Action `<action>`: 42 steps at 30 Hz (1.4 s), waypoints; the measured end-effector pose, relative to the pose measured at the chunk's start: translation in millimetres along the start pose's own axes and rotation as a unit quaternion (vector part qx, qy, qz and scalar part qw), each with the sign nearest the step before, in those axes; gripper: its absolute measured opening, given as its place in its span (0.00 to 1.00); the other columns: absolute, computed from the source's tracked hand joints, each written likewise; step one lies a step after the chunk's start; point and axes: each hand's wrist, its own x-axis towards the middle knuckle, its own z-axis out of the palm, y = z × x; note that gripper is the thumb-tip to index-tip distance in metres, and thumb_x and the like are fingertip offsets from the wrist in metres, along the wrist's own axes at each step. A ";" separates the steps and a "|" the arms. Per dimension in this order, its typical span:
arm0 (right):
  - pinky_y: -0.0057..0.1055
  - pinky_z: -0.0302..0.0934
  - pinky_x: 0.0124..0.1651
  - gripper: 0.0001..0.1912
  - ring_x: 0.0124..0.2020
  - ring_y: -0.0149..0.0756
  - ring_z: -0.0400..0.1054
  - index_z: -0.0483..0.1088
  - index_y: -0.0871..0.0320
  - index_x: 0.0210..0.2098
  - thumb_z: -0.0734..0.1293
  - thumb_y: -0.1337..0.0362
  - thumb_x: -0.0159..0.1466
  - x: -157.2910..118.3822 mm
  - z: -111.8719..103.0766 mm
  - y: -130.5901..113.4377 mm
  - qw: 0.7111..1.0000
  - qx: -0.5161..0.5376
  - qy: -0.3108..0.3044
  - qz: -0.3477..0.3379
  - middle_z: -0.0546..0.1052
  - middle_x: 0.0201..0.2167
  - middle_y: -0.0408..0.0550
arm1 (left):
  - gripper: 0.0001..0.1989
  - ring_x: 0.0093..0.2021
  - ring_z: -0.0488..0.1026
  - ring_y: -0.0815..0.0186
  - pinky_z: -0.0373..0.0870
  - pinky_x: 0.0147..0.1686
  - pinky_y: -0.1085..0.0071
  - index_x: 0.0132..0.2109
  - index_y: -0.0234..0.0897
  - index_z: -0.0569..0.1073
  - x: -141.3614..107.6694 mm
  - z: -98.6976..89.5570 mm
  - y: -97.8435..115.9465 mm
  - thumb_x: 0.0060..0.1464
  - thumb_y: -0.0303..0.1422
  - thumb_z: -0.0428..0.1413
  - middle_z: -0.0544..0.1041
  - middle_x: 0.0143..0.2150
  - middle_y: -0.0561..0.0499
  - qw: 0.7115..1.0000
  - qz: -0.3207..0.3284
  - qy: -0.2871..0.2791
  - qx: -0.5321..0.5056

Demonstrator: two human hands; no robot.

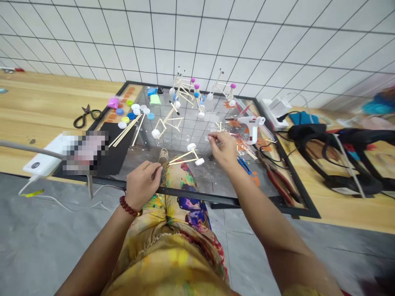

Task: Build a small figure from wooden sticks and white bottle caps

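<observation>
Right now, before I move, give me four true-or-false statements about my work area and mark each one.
1. The dark red bead bracelet is on the left hand. True.
2. The white plastic glue gun lies on the wooden bench top. False: it lies on the black-framed grid panel.
3. The wooden-stick model with white bottle-cap wheels touches the right hand. False: it lies apart from that hand.
4. The red-handled pliers lie on the panel's right side. True.
</observation>
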 end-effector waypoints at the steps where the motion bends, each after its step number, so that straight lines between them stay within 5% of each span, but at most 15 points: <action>1: 0.39 0.60 0.44 0.11 0.38 0.42 0.71 0.77 0.56 0.37 0.63 0.59 0.66 -3.7 0.4 2.8 1.000 -0.017 0.001 -0.024 0.80 0.34 0.50 | 0.09 0.32 0.76 0.67 0.66 0.33 0.71 0.42 0.41 0.79 7.3 -2.1 5.2 0.65 0.34 0.53 0.80 0.33 0.53 1.000 0.001 0.004 -0.002; 6: 0.39 0.58 0.44 0.10 0.39 0.42 0.72 0.76 0.54 0.37 0.63 0.60 0.68 -9.5 -1.8 12.5 0.997 -0.047 0.015 -0.057 0.80 0.35 0.49 | 0.10 0.38 0.77 0.62 0.68 0.37 0.68 0.41 0.40 0.79 72.7 0.2 10.1 0.64 0.33 0.52 0.81 0.38 0.48 0.999 -0.023 0.038 -0.006; 9: 0.40 0.58 0.45 0.09 0.39 0.42 0.72 0.76 0.54 0.37 0.64 0.60 0.68 -5.9 -1.6 14.8 0.996 -0.053 0.035 -0.066 0.81 0.35 0.49 | 0.09 0.37 0.76 0.62 0.70 0.42 0.66 0.45 0.38 0.79 114.5 13.2 -8.1 0.59 0.31 0.55 0.80 0.38 0.48 0.992 -0.074 0.091 -0.052; 12: 0.40 0.57 0.46 0.09 0.38 0.41 0.72 0.75 0.54 0.36 0.64 0.60 0.68 -4.1 -1.5 16.8 0.994 -0.058 0.048 -0.075 0.80 0.35 0.48 | 0.23 0.43 0.76 0.60 0.72 0.48 0.63 0.55 0.38 0.74 140.1 32.0 -31.9 0.52 0.36 0.64 0.78 0.47 0.46 0.983 -0.084 0.110 -0.123; 16: 0.39 0.55 0.45 0.08 0.37 0.40 0.71 0.75 0.54 0.36 0.65 0.61 0.68 -2.5 -2.5 21.6 0.992 -0.069 0.070 -0.077 0.80 0.34 0.47 | 0.51 0.60 0.71 0.50 0.70 0.57 0.54 0.68 0.41 0.60 154.4 55.5 -57.4 0.40 0.46 0.72 0.69 0.62 0.39 0.973 -0.070 0.024 -0.217; 21: 0.38 0.56 0.43 0.06 0.36 0.39 0.71 0.75 0.54 0.37 0.66 0.62 0.68 0.0 -6.4 19.4 0.987 -0.058 0.096 -0.111 0.80 0.33 0.46 | 0.57 0.66 0.66 0.45 0.64 0.63 0.49 0.69 0.42 0.57 166.6 70.0 -67.2 0.36 0.50 0.72 0.65 0.67 0.36 0.962 -0.023 -0.043 -0.267; 25: 0.38 0.58 0.44 0.06 0.37 0.39 0.71 0.72 0.54 0.33 0.67 0.62 0.67 -5.8 -9.1 -11.0 0.981 -0.019 0.105 -0.160 0.79 0.33 0.46 | 0.53 0.65 0.66 0.46 0.63 0.64 0.48 0.69 0.41 0.57 167.2 75.9 -61.6 0.40 0.50 0.71 0.66 0.66 0.36 0.965 -0.005 -0.025 -0.262; 28: 0.39 0.59 0.45 0.06 0.38 0.39 0.71 0.71 0.53 0.32 0.67 0.61 0.66 -13.0 -7.2 -42.9 0.976 0.002 0.095 -0.194 0.78 0.35 0.47 | 0.50 0.68 0.62 0.45 0.59 0.67 0.49 0.67 0.40 0.60 160.3 70.1 -53.2 0.42 0.48 0.71 0.64 0.67 0.36 0.978 0.010 0.056 -0.200; 32: 0.41 0.58 0.47 0.06 0.39 0.40 0.70 0.71 0.53 0.33 0.67 0.60 0.66 -12.6 -3.0 -57.2 0.980 -0.001 0.114 -0.166 0.78 0.35 0.47 | 0.26 0.64 0.66 0.52 0.60 0.66 0.54 0.58 0.40 0.70 142.1 42.8 -35.3 0.54 0.39 0.64 0.71 0.60 0.42 0.975 -0.003 0.177 -0.133; 34: 0.41 0.58 0.48 0.07 0.40 0.41 0.70 0.70 0.54 0.32 0.66 0.59 0.66 -7.8 -1.2 -49.0 0.984 -0.005 0.132 -0.118 0.78 0.34 0.47 | 0.11 0.55 0.73 0.56 0.68 0.59 0.57 0.48 0.39 0.75 127.2 28.3 -24.6 0.57 0.33 0.59 0.77 0.50 0.45 0.981 -0.003 0.147 -0.126; 36: 0.41 0.58 0.46 0.08 0.38 0.41 0.70 0.70 0.54 0.31 0.66 0.58 0.65 -2.8 0.9 -37.5 0.989 0.017 0.131 -0.064 0.77 0.33 0.47 | 0.05 0.46 0.76 0.59 0.73 0.51 0.61 0.40 0.38 0.77 109.2 19.0 -14.3 0.55 0.31 0.59 0.78 0.41 0.48 0.991 0.000 0.044 -0.129; 39: 0.38 0.61 0.43 0.09 0.34 0.38 0.68 0.71 0.54 0.31 0.65 0.57 0.63 0.3 4.5 -24.4 0.991 0.097 0.093 0.021 0.76 0.30 0.46 | 0.04 0.44 0.77 0.57 0.73 0.48 0.61 0.36 0.38 0.78 83.7 16.3 -1.1 0.53 0.34 0.61 0.80 0.39 0.48 0.990 -0.022 -0.077 -0.120; 42: 0.36 0.62 0.40 0.10 0.32 0.35 0.66 0.73 0.55 0.33 0.66 0.55 0.60 -2.8 6.6 -17.4 0.981 0.164 0.023 0.102 0.75 0.29 0.44 | 0.06 0.46 0.77 0.57 0.73 0.49 0.61 0.38 0.38 0.79 71.1 21.3 9.8 0.56 0.34 0.59 0.81 0.41 0.47 0.985 -0.044 -0.124 -0.110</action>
